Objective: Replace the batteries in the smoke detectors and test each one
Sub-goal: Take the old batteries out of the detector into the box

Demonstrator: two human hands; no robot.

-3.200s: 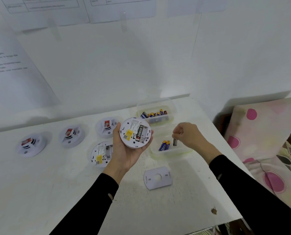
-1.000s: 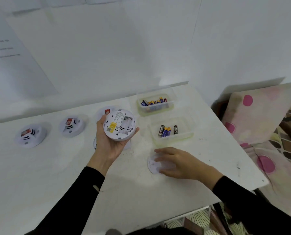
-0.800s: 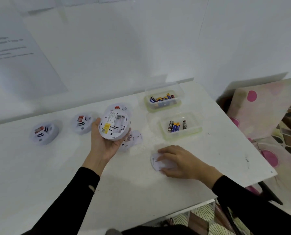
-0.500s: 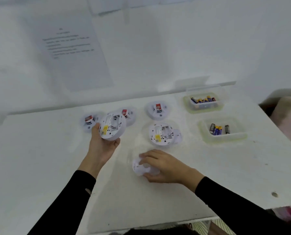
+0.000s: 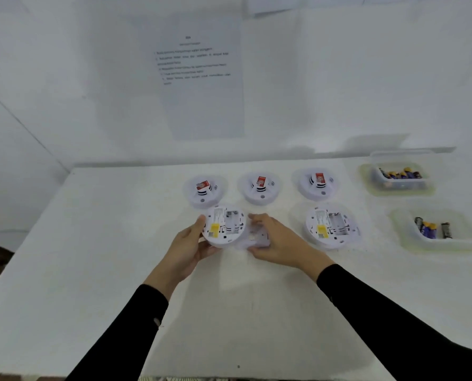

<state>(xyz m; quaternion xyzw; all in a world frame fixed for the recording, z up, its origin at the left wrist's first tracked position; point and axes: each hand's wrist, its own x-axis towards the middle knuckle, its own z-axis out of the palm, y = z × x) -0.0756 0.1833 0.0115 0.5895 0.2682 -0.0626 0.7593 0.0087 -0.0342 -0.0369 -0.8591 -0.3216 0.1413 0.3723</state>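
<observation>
Desk (image 5: 92, 270): the view has swung left, so both battery tubs now sit at the right edge of the frame, the far tub (image 5: 366, 178) above the near tub (image 5: 404, 239).

Three closed detectors (image 5: 260, 188) stand in a row along the back. A fourth, the open detector (image 5: 329, 228), lies back-up just right of centre.

Left hand (image 5: 186, 248) grips the held detector (image 5: 225, 228) at frame centre, back facing up and thumb on its left rim. Its battery bay, which held a cell seconds ago, now looks empty.

Right hand (image 5: 279, 242) has left the near tub. It has lifted the mounting plate (image 5: 257, 237) off the desk and pinches it against the detector's right edge.

Dropped cells (image 5: 432, 229) lie in the near tub.

Judgement: the old cells are out, and fresh ones seem not yet fitted, so closing now would be premature.
</observation>
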